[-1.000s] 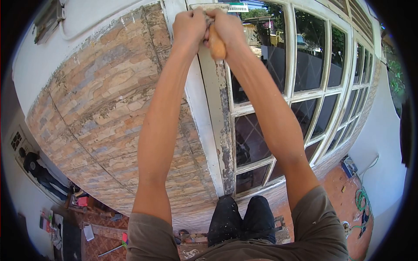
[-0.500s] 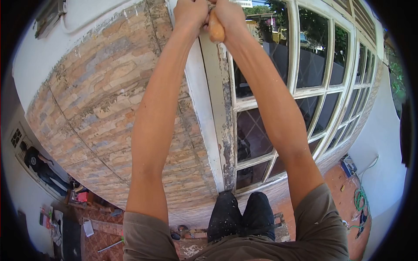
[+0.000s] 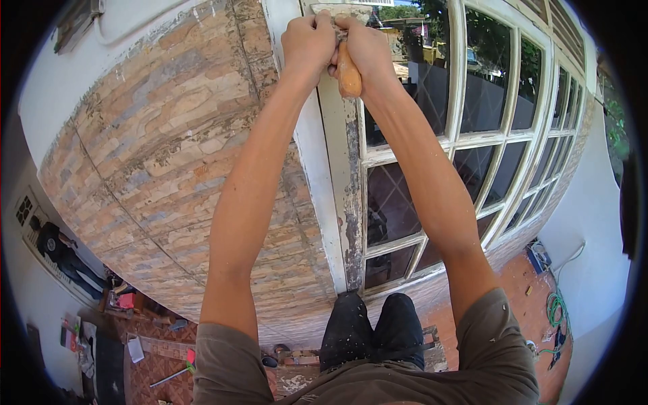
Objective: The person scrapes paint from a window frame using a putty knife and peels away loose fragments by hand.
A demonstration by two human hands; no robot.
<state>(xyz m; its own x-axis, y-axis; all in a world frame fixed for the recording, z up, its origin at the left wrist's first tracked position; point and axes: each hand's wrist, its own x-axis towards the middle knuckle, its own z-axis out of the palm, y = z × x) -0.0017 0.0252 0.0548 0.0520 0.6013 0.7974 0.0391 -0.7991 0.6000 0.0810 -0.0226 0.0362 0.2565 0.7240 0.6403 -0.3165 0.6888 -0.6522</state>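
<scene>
Near the top of the head view, both of my hands are closed on a scraper with a wooden handle (image 3: 349,75). My right hand (image 3: 370,52) wraps the handle, whose rounded end points down toward me. Beside it, my left hand (image 3: 307,48) has its fingers curled at the neck below the wide, whitish blade (image 3: 344,11). The blade lies against the upper part of the window's frame post (image 3: 335,142). Old paint on the post is flaked and patchy, dark along its right edge.
A stone-patterned wall (image 3: 175,148) fills the left. The white-framed window (image 3: 466,145) with glass panes runs along the right. A green hose (image 3: 556,309) and a blue box (image 3: 538,256) lie on the tiled floor at right. Another person (image 3: 61,253) stands far left.
Both hands and the scraper have come down the post toward me. The blade, cut off by the top edge before, now shows more fully. The other person has shifted slightly.
</scene>
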